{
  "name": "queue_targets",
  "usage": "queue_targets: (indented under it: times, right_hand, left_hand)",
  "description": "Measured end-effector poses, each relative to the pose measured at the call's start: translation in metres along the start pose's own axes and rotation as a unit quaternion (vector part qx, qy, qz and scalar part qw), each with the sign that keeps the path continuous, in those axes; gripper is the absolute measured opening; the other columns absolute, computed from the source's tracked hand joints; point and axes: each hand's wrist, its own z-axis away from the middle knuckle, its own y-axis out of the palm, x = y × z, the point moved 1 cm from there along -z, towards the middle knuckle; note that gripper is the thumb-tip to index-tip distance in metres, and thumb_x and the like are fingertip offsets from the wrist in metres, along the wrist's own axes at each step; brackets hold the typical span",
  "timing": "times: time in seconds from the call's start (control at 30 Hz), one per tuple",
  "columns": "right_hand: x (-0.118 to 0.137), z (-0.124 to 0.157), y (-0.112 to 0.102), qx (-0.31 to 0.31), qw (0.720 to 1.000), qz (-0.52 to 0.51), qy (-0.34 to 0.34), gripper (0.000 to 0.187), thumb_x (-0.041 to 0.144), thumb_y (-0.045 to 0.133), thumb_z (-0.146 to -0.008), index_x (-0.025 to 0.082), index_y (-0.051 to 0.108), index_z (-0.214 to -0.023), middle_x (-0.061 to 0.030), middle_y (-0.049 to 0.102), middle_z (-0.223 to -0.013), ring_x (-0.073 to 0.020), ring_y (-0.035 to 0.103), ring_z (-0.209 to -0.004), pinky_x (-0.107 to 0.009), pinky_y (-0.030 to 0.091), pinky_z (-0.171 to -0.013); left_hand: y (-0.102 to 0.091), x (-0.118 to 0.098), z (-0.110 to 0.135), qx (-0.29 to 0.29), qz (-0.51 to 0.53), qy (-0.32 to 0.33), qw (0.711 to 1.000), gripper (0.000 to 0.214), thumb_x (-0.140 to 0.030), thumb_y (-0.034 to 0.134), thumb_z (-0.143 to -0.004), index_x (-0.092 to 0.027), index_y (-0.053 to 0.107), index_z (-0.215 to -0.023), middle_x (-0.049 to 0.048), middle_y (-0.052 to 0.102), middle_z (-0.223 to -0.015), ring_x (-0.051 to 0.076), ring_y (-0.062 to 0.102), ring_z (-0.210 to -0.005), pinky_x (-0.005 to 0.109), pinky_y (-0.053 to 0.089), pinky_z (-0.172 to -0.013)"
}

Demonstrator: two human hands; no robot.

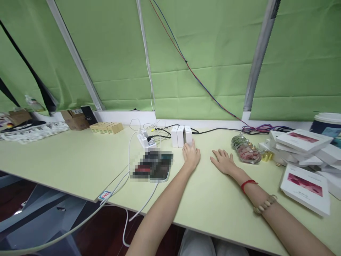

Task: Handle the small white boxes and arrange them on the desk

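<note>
My left hand (191, 153) reaches forward to a row of three small white boxes (181, 136) standing at the back of the pale green table (80, 163). Its fingers curl around the rightmost box. My right hand (223, 161) lies flat on the tabletop to the right, palm down, fingers spread, holding nothing. A red string and a bead bracelet circle that wrist.
A blurred-out phone (152, 165) lies left of my left hand, with white cables and a power strip (146, 140) behind it. Clear packets (246, 151) and stacked white boxes (301, 145) fill the right. Cardboard boxes (76, 119) and small tan boxes (106, 127) sit at far left.
</note>
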Motion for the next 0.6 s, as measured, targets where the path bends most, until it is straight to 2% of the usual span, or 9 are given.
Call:
queue_targets:
  times: [0.27, 0.47, 0.6]
  right_hand:
    - [0.001, 0.0, 0.0, -0.006, 1.0, -0.006, -0.002, 0.055, 0.046, 0.024, -0.092, 0.023, 0.026, -0.142, -0.0092, 0.019, -0.148, -0.0268, 0.012, -0.137, -0.052, 0.01, -0.108]
    - [0.002, 0.0, -0.001, -0.001, 1.0, -0.009, -0.003, 0.057, 0.048, 0.023, -0.092, 0.022, 0.025, -0.143, -0.0099, 0.017, -0.148, -0.0266, 0.011, -0.137, -0.051, 0.008, -0.108]
    - [0.001, -0.001, -0.001, 0.0, 1.0, -0.009, -0.003, 0.057, 0.048, 0.023, -0.092, 0.023, 0.025, -0.143, -0.0097, 0.017, -0.148, -0.0265, 0.01, -0.137, -0.051, 0.008, -0.108]
  left_hand:
    - [-0.004, -0.007, 0.005, 0.008, -0.02, 0.06, 0.998, 0.055, -0.022, 0.038, -0.083, -0.02, 0.037, -0.138, 0.0134, 0.049, -0.108, 0.024, 0.047, -0.104, 0.035, 0.034, -0.094]
    - [0.0, -0.013, 0.011, 0.024, -0.046, 0.054, 0.997, 0.062, -0.026, 0.045, -0.08, -0.023, 0.031, -0.14, 0.0143, 0.049, -0.114, 0.026, 0.047, -0.105, 0.037, 0.035, -0.092]
    - [-0.001, -0.011, 0.009, 0.022, -0.074, 0.071, 0.994, 0.054, -0.029, 0.043, -0.082, -0.024, 0.039, -0.136, 0.0156, 0.042, -0.126, 0.029, 0.041, -0.116, 0.039, 0.031, -0.097]
